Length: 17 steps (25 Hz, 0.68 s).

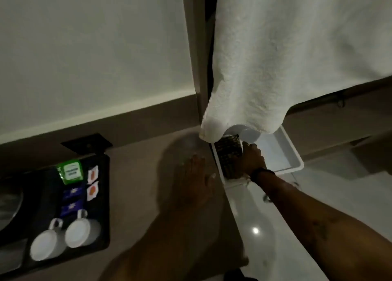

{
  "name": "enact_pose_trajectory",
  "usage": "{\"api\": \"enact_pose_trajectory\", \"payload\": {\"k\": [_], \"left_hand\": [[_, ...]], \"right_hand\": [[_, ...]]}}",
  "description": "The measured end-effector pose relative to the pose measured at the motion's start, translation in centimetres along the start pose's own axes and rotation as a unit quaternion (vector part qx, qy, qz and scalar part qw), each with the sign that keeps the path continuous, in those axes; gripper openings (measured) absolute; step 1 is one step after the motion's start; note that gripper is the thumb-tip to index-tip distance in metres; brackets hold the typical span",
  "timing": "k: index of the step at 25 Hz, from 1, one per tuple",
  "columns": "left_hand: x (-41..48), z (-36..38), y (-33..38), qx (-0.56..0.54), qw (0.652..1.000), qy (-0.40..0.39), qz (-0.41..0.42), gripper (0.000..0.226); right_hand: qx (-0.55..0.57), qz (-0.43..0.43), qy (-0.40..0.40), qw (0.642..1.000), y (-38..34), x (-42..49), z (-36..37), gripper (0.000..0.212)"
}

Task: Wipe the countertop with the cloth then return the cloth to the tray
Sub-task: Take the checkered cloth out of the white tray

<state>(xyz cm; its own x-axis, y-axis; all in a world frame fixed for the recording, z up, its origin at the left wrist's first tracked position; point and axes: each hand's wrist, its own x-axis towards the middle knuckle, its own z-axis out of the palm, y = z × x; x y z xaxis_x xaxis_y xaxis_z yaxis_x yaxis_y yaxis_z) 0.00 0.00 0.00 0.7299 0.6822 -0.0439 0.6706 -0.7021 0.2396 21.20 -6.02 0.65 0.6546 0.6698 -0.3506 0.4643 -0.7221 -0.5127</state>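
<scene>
The right hand (251,161) closes its grip on the dark patterned cloth (230,153) inside the white tray (297,153), while the left hand (194,174) rests flat, fingers apart, bracing on the table (137,174).

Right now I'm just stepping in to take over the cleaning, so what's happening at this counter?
A person stands at the countertop. Their right hand is on a dark patterned cloth at the near end of a white tray, just beneath a hanging white towel. The left hand rests flat and open on the counter beside the tray. Whether the cloth is being picked up or put back can't be told. A black tray with tea sachets and two white cups sits to the left.
</scene>
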Motion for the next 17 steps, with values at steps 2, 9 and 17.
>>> {"api": "enact_pose_trajectory", "payload": {"k": [2,9,17], "left_hand": [[2.0,1.6,0.4,-0.001,0.997,-0.030,-0.066,0.066],[3.2,4.6,-0.7,-0.031,0.995,0.005,-0.096,0.065],[3.3,4.7,-1.1,-0.046,0.995,0.005,-0.094,0.067]], "right_hand": [[0.032,0.041,-0.061,0.997,0.2,3.1,0.9,0.076],[0.055,0.166,-0.082,0.981,0.1,7.3,3.9,0.075],[0.256,0.173,-0.160,0.937,0.5,9.2,3.2,0.025]]}}
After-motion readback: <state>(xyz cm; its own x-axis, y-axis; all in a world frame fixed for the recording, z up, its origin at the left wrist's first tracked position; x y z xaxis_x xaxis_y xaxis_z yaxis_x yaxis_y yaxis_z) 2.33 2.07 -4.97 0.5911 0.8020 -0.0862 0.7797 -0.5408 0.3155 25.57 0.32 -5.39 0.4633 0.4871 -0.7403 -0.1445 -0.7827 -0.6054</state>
